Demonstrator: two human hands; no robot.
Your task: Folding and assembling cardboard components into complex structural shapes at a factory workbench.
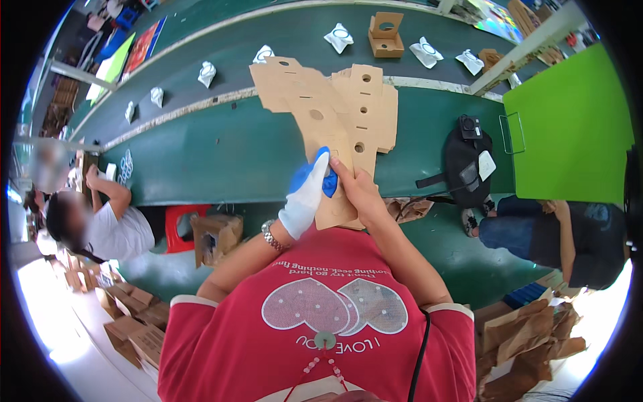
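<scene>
A flat, unfolded brown cardboard box blank (316,100) with die-cut holes and slots slants across the near edge of the green table in front of me. My left hand (305,193), in a white glove with blue fingers, grips its lower part from the left. Closed on the same part from the right is my bare right hand (362,193), its fingers partly hidden by the cardboard. Under and beside this piece lie more flat box blanks (386,110). An open folded cardboard box (386,47) stands on the belt beyond.
Several white bags (339,37) are spaced along the dark belt (295,37). To the right are a black bag (463,167), a small camera (470,126) and a green panel (569,120). People sit at both sides; a red stool (179,228) stands left, and cartons (130,331) lie behind.
</scene>
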